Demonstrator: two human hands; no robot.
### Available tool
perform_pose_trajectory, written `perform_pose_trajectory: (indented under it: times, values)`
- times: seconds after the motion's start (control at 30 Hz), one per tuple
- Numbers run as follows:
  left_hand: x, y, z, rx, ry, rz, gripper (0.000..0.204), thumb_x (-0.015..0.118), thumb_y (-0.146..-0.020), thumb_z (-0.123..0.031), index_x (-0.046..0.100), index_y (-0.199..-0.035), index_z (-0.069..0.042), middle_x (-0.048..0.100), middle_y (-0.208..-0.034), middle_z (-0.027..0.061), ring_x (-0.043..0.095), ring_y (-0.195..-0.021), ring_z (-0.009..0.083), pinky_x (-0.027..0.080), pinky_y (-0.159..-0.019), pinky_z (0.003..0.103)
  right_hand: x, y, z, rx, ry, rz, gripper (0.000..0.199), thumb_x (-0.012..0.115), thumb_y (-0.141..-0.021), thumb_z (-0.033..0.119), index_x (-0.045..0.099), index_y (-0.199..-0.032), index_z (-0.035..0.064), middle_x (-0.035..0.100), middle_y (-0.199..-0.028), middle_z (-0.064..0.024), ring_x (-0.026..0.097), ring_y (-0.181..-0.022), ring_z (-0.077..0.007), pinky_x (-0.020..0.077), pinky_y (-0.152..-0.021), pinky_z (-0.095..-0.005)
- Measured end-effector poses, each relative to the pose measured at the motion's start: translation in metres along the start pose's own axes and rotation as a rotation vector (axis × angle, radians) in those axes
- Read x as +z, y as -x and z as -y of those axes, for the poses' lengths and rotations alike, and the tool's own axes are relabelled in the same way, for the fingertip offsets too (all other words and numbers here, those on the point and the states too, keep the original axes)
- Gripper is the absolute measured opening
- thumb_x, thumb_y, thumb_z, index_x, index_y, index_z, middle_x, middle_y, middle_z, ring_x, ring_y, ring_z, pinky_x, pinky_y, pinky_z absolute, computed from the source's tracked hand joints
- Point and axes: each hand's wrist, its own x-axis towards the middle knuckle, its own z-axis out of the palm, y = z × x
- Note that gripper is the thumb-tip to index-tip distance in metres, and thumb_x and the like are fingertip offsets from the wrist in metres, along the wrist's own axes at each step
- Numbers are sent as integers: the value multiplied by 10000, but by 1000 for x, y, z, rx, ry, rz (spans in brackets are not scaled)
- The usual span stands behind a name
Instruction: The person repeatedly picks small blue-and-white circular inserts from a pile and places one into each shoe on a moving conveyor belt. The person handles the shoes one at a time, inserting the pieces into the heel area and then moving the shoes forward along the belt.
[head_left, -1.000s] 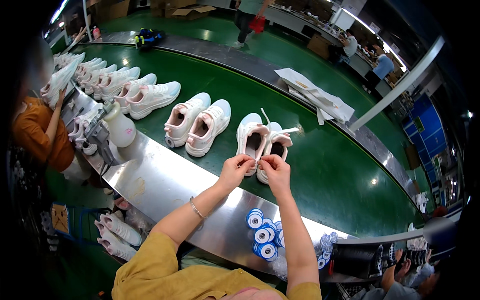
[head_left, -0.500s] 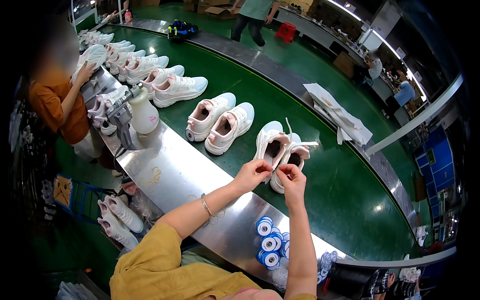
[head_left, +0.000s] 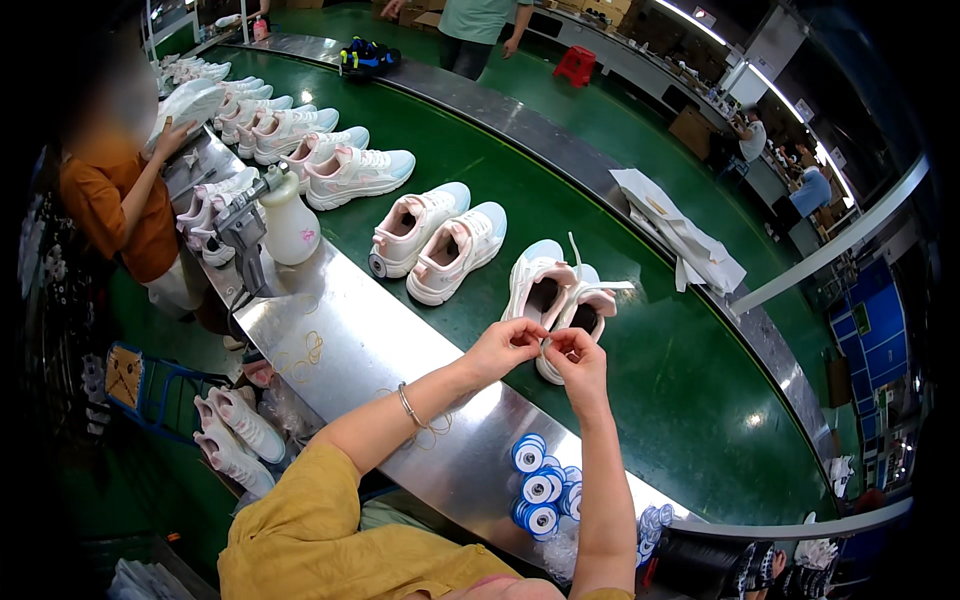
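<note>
My left hand and my right hand meet with pinched fingertips at the heel end of a pair of white sneakers. What lies between the fingertips is too small to make out. The left sneaker and the right sneaker stand side by side on the green belt, tongues sticking up, partly hidden by my hands. To their left is another white pair with pink linings and pale blue toes; a round dark label shows on one heel. Stacks of round blue-and-white labels lie by my right forearm.
A metal ledge runs along the belt, with rubber bands on it. A spray gun with a white cup stands at left, near a person in orange holding a shoe. White paper lies across the belt's far edge.
Both hands stay pinched together at the sneakers' heels, hardly moved. The sneakers sit very slightly farther left in view. In the background, a person in a green shirt has moved a little left.
</note>
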Motion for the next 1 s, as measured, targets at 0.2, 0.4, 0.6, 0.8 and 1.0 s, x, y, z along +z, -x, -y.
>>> perform_pose_trajectory:
  times: [0.2, 0.4, 0.6, 0.8, 1.0]
  values:
    - [2, 5, 0, -7, 47, -5, 215, 596, -832, -30, 584, -1043, 4, 584, -805, -7, 535, -751, 59, 439, -706, 208, -1, 5, -8, 0, -4, 23, 162, 676, -755, 22, 633, -911, 23, 582, -754, 17, 482, -639, -39, 403, -584, -192]
    - [-4, 21, -9, -17, 65, -1, 244, 582, -831, -18, 569, -1072, 18, 584, -807, -4, 535, -752, 60, 438, -698, 204, 13, 14, -1, -17, 19, 57, 182, 688, -752, 20, 627, -924, 12, 582, -756, 14, 497, -648, -41, 406, -578, -186]
    - [-5, 25, -2, -19, 31, 51, 274, 569, -847, -21, 562, -1119, 15, 595, -852, 2, 546, -796, 61, 445, -748, 211, 19, 28, 9, 25, -58, 25, 189, 699, -752, 22, 630, -928, 19, 563, -739, 26, 491, -651, -36, 393, -562, -171]
    - [41, -25, 54, -17, 5, -37, 235, 582, -812, 37, 597, -1046, 25, 615, -828, 28, 583, -782, 79, 474, -735, 215, -43, 0, -41, -35, 135, 44, 170, 691, -758, 43, 638, -917, 18, 559, -718, 17, 496, -652, -49, 398, -552, -207]
    - [70, -55, 73, -62, 126, -92, 207, 578, -849, 6, 575, -1054, 29, 601, -833, 21, 565, -778, 68, 462, -702, 188, -83, -21, -68, -73, 160, 52, 137, 673, -763, 51, 637, -892, 23, 607, -709, -29, 568, -656, -110, 433, -577, -257]
